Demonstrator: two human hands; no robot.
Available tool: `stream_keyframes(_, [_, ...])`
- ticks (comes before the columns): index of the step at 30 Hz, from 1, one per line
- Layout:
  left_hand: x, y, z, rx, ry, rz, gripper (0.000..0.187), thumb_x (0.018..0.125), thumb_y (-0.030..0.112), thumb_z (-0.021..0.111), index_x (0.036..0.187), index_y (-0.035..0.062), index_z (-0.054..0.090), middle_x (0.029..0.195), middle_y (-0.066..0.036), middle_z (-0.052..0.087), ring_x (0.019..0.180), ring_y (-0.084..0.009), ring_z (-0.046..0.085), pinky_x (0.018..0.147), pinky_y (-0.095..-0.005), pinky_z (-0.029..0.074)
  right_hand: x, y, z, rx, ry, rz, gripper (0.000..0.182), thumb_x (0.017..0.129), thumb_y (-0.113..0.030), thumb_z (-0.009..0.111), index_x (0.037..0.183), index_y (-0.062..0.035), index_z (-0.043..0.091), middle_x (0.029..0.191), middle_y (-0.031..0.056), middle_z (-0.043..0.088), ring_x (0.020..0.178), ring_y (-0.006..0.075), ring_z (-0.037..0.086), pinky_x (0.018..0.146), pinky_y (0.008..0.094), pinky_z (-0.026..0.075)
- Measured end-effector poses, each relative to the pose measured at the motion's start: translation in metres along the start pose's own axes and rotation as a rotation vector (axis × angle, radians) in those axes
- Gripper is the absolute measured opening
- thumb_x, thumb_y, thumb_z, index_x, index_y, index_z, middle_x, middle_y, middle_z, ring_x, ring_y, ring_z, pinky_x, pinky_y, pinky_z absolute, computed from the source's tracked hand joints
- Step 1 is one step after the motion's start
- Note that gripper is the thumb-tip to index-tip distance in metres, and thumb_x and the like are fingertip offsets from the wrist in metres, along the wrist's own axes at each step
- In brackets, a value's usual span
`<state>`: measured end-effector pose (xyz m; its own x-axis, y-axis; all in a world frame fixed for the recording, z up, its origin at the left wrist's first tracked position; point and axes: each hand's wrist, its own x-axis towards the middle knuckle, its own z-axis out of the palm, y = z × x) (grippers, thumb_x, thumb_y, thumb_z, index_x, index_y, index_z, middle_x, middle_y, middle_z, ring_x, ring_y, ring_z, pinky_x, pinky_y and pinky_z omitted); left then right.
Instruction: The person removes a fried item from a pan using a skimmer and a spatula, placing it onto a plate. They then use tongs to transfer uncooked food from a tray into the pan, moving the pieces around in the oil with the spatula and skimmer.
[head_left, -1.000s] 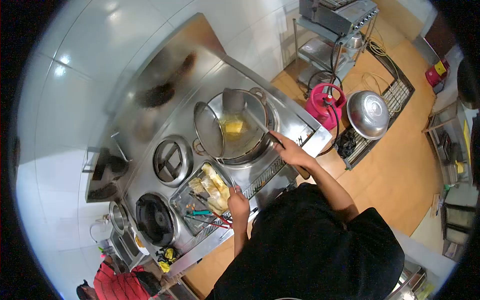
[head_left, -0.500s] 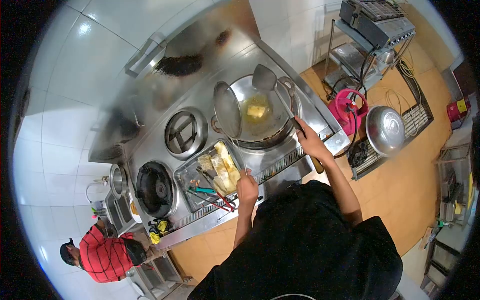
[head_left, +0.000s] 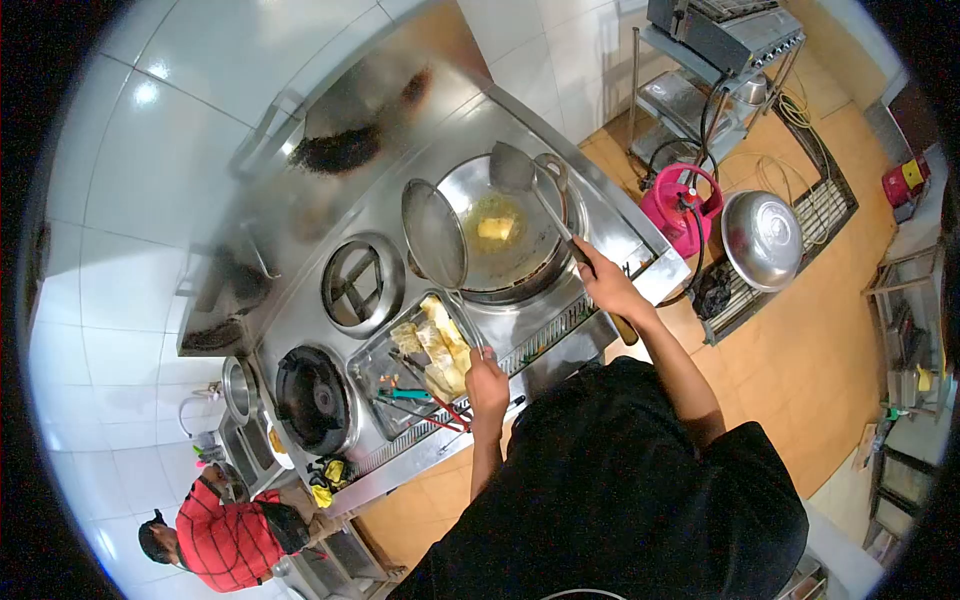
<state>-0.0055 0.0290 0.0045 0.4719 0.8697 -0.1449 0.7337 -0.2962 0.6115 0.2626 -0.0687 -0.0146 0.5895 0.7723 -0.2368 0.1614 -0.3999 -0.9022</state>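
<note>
My right hand (head_left: 606, 277) is closed around the handle of a wide metal spatula (head_left: 514, 168), its blade over the far rim of the wok (head_left: 520, 255). A yellow piece of food (head_left: 494, 229) lies in oil in the wok. The handle of a round mesh strainer (head_left: 434, 232) is gripped in my left hand (head_left: 487, 382); the strainer hangs over the wok's left edge. Below it, a metal tray (head_left: 372, 372) holds pale yellow food pieces (head_left: 440, 345) and red- and teal-handled tools (head_left: 405, 394).
Two burners, an open ring (head_left: 362, 285) and a black one (head_left: 314, 400), sit left of the wok. A person in red (head_left: 225, 535) stands at lower left. On the right are a pink gas cylinder (head_left: 680, 208), a metal bowl (head_left: 762, 240) and a wheeled grill (head_left: 725, 45).
The view has shifted slightly, so the stove sits a little further left. Both hands keep their grips, and the strainer and spatula stay in about the same places over the wok.
</note>
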Motion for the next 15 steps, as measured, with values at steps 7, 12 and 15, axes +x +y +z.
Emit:
stream_keyframes(7, [0.005, -0.01, 0.011, 0.025, 0.047, 0.054, 0.021, 0.101, 0.015, 0.045, 0.103, -0.003, 0.055, 0.075, -0.03, 0.063, 0.072, -0.048, 0.062, 0.063, -0.0553, 0.042, -0.01, -0.009, 0.002, 0.092, -0.092, -0.105, 0.051, 0.099, -0.014, 0.047, 0.148, -0.003, 0.038, 0.139, 0.0264, 0.053, 0.13, 0.0344, 0.051, 0.112, 0.0373, 0.036])
stream_keyframes(12, [0.004, 0.003, 0.001, 0.05, -0.046, -0.062, 0.022, 0.098, 0.01, 0.042, 0.109, -0.0023, 0.057, 0.092, -0.03, 0.067, 0.089, -0.0468, 0.066, 0.076, -0.0525, 0.049, 0.0, -0.004, 0.0, 0.124, 0.005, -0.116, 0.052, 0.098, -0.012, 0.047, 0.148, -0.0033, 0.039, 0.135, 0.0209, 0.056, 0.125, 0.027, 0.052, 0.106, 0.0331, 0.037])
stream_keyframes(15, [0.003, 0.002, 0.005, 0.039, -0.022, -0.068, 0.021, 0.098, 0.01, 0.042, 0.107, -0.0029, 0.056, 0.087, -0.029, 0.067, 0.084, -0.0463, 0.066, 0.073, -0.0514, 0.049, 0.0, 0.0, 0.002, -0.016, -0.012, -0.032, 0.053, 0.097, -0.015, 0.048, 0.148, -0.0027, 0.038, 0.136, 0.0284, 0.054, 0.127, 0.0374, 0.053, 0.109, 0.0381, 0.039])
